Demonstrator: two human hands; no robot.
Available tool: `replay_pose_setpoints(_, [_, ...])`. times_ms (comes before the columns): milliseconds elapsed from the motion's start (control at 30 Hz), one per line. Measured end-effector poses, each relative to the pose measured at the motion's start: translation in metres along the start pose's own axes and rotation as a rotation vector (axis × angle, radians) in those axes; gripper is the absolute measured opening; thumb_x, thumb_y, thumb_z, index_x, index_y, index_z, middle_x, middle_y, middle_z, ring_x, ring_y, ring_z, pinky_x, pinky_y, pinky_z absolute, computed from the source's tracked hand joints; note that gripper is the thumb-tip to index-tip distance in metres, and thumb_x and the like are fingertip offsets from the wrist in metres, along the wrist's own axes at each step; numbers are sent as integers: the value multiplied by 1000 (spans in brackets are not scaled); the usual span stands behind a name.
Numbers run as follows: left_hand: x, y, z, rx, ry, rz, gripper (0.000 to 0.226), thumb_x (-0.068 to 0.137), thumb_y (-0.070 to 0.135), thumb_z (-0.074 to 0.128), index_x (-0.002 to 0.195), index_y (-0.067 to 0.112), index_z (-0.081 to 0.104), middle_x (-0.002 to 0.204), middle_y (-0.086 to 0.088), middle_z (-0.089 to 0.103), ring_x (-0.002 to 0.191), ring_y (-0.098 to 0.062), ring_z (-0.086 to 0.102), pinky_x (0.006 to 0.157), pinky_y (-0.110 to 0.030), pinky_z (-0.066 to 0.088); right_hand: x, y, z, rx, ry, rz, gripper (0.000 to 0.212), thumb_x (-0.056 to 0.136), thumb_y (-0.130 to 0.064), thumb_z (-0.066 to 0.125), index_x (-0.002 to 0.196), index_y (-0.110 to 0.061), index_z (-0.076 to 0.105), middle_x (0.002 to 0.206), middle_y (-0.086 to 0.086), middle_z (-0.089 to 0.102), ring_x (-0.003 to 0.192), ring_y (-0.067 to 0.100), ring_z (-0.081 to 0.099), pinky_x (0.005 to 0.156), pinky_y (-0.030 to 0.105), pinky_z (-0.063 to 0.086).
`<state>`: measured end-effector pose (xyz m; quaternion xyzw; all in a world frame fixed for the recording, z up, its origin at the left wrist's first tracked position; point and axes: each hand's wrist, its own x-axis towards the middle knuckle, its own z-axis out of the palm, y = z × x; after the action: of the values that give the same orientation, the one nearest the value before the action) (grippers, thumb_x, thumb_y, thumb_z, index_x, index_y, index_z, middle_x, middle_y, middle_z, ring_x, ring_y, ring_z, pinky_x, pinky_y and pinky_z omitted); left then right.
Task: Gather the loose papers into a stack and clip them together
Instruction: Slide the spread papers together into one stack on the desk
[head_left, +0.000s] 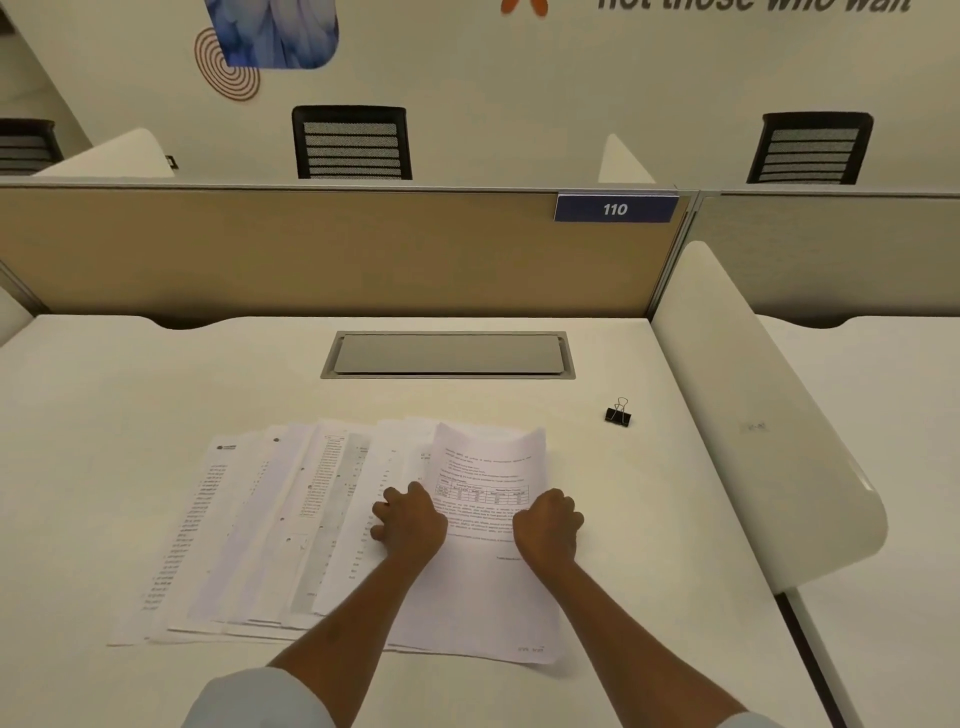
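left hand (410, 522), right hand (548, 525) grip papers (488, 462); sign (615, 208) reads 110.

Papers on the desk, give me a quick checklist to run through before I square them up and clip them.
1. Papers in one stack: not ok, they lie fanned out and overlapping toward the left.
2. Top sheet flat: not ok, its far edge curls up.
3. Both hands on the pile: ok, left hand and right hand rest at the top sheet's sides.
4. Grip on the top sheet: cannot tell, the fingertips are hidden.
5. Binder clip free: ok, it lies on the desk to the right, apart from the papers.
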<state>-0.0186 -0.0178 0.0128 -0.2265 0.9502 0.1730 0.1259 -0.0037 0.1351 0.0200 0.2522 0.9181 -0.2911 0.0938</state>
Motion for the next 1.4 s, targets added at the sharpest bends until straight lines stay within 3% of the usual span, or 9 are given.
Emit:
replay_pose_setpoints(300, [14, -13, -8, -357, 60, -66, 52, 81, 9, 64, 125, 7, 38, 118, -23, 52, 108, -38, 54, 89, -45, 50, -2, -11, -3, 285, -27, 84, 30, 81, -4, 54, 108, 1, 43, 111, 21, 59, 99, 38, 61, 83, 42, 55])
replay_pose_setpoints(433, [19, -19, -12, -507, 7, -67, 33, 84, 3, 57, 116, 3, 50, 115, -18, 62, 104, -35, 61, 83, -38, 54, -1, -9, -2, 336, -57, 48, 33, 84, 1, 51, 117, 0, 48, 115, 16, 62, 103, 33, 61, 85, 35, 52])
replay_pose_setpoints(500, [21, -20, -14, -545, 2, -55, 23, 85, 4, 55, 108, 7, 56, 111, -13, 65, 98, -30, 63, 76, -33, 53, 0, -8, -1, 338, -58, 12, 25, 83, 1, 49, 107, -2, 54, 109, 15, 65, 96, 30, 63, 83, 38, 55])
replay_pose_setpoints(600, [27, -21, -13, -569, 7, 4, 16, 85, 4, 57, 97, 15, 56, 108, -10, 68, 90, -26, 63, 78, -36, 56, 2, -11, 0, 326, -48, -7, 20, 81, -1, 49, 99, -6, 58, 105, 13, 65, 92, 29, 63, 81, 40, 56])
replay_pose_setpoints(667, [30, -21, -12, -513, 21, 60, 16, 85, 5, 57, 97, 16, 57, 106, -10, 69, 91, -27, 62, 81, -39, 57, 2, -13, -1, 216, -7, 21, 19, 82, -6, 50, 100, -9, 58, 107, 10, 61, 97, 29, 59, 85, 41, 52])
replay_pose_setpoints(767, [33, -21, -11, -239, 71, 92, 24, 88, 13, 54, 110, 19, 60, 111, -8, 64, 106, -31, 53, 88, -40, 48, -1, -17, 0, 24, 22, 99, 15, 83, -8, 49, 96, -12, 52, 112, 12, 47, 105, 29, 42, 82, 40, 40])
replay_pose_setpoints(967, [38, -18, -9, -39, -22, -3, 36, 90, 13, 47, 122, 30, 54, 134, -12, 38, 136, -42, 19, 106, -64, 24, -1, -23, 11, 2, -9, 137, 23, 83, -10, 53, 105, -10, 50, 121, 13, 40, 113, 31, 35, 84, 45, 48])
replay_pose_setpoints(1167, [44, -28, -18, -58, 2, -7, 32, 90, 20, 49, 121, 26, 53, 121, -12, 45, 117, -32, 40, 100, -53, 36, 1, -26, 11, 66, -24, 151, 30, 83, -10, 55, 112, -4, 47, 119, 16, 47, 114, 34, 46, 86, 46, 50])
replay_pose_setpoints(1400, [57, -44, -28, -95, 32, 17, 29, 86, 28, 57, 115, 24, 57, 116, -12, 50, 108, -30, 47, 92, -44, 40, 0, -33, 16, 212, -30, 108, 38, 79, -5, 59, 114, -5, 44, 115, 13, 57, 103, 34, 60, 90, 47, 51])
